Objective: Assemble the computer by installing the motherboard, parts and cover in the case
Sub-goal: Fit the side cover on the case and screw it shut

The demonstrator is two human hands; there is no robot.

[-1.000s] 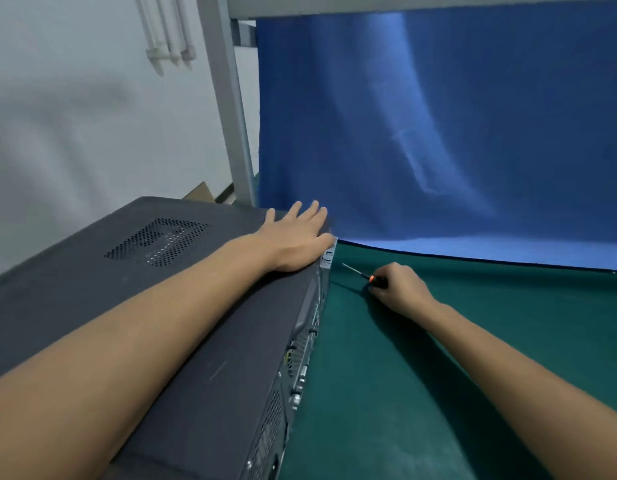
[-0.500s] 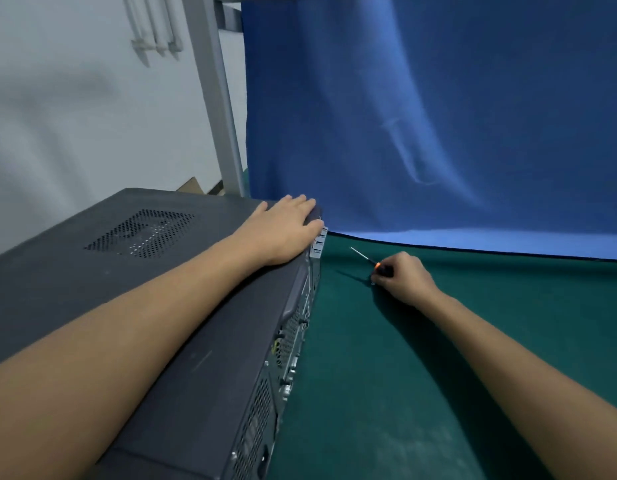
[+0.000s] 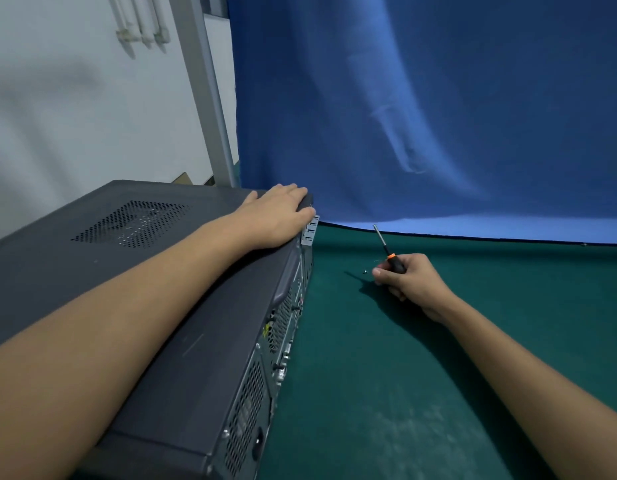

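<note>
A dark grey computer case (image 3: 154,271) lies on its side on the green table, cover on, its rear ports and vents facing right. My left hand (image 3: 276,216) rests on the far top corner of the cover, fingers curling over the edge. My right hand (image 3: 407,278) is down on the green mat and grips a small screwdriver (image 3: 386,249) with a black and orange handle, its shaft pointing up and away. A tiny silver screw (image 3: 365,271) lies on the mat just left of my right fingertips.
A blue cloth backdrop (image 3: 438,116) hangs behind the table. The green mat (image 3: 386,375) stretches to the right of the case. A grey metal post (image 3: 206,91) stands behind the case, with a white wall to the left.
My left hand's fingers have curled over the case's far corner. My right hand has tilted the screwdriver more upright and shifted slightly, uncovering the small screw on the mat.
</note>
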